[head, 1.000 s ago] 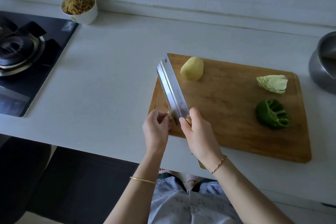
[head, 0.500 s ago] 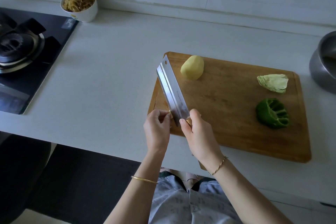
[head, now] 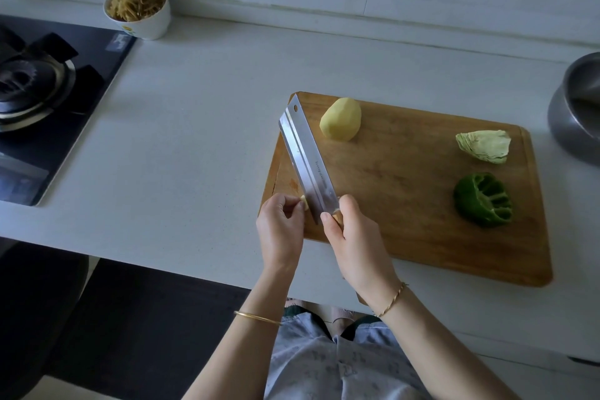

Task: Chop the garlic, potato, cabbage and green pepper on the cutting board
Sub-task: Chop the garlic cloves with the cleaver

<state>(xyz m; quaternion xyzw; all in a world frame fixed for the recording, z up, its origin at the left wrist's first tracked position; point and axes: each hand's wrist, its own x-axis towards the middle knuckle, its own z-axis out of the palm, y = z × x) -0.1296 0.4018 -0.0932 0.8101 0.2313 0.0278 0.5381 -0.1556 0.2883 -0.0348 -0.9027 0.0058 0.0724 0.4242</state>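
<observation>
Wooden cutting board, rounded corners, on pale counter.
- Far left: peeled potato.
- Right: cabbage wedge and, nearer, a hollowed green pepper.
- Near left: garlic, pinched by the curled left hand, touching the steel cleaver. Blade lettering illegible.
- Right hand wrapped round the handle.
- Surrounding: white bowl, black hob, metal pot.

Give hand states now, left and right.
Left hand: pinching the garlic beside the cleaver.
Right hand: gripping the cleaver by its handle.
</observation>
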